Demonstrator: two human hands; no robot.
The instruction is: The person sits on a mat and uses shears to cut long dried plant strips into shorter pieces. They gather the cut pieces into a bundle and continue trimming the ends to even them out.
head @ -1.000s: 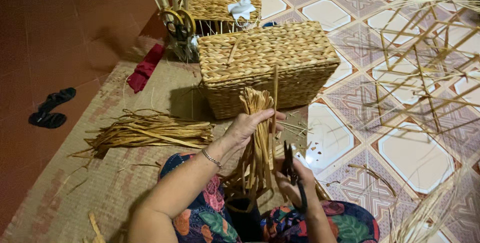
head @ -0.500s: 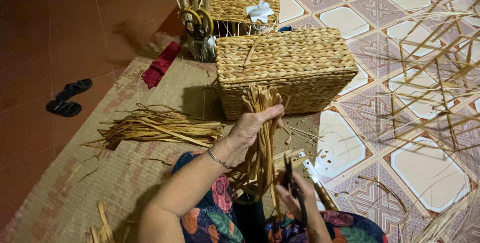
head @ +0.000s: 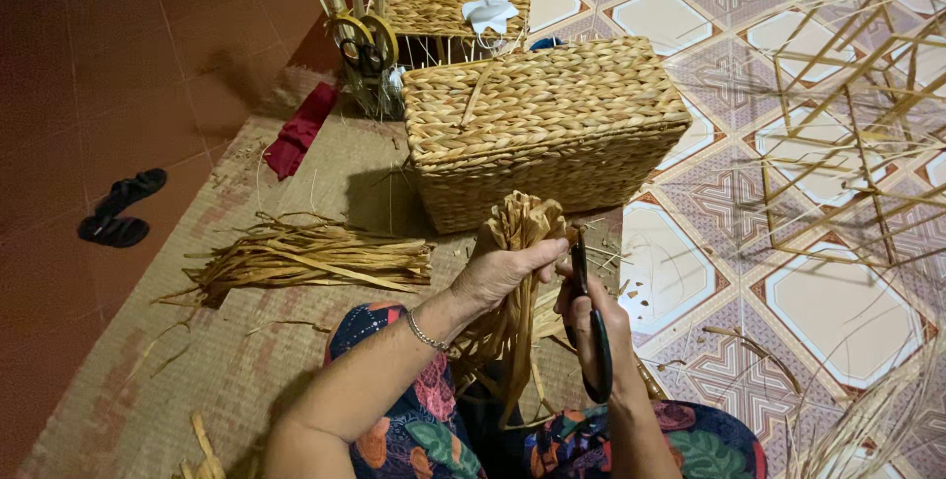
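Straw bundle between both hands

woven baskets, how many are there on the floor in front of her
2: a large woven basket just beyond the hands, and a smaller woven basket behind it by the yellow-handled scissors. More may lie out of frame.

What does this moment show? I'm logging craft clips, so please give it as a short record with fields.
Left hand: grips a bundle of dried straw strips
Right hand: holds black scissors, tips by the bundle top
Ahead: large woven basket
Behind it: smaller woven basket
On woven mat: loose pile of strips
Far left: black sandals, red cloth
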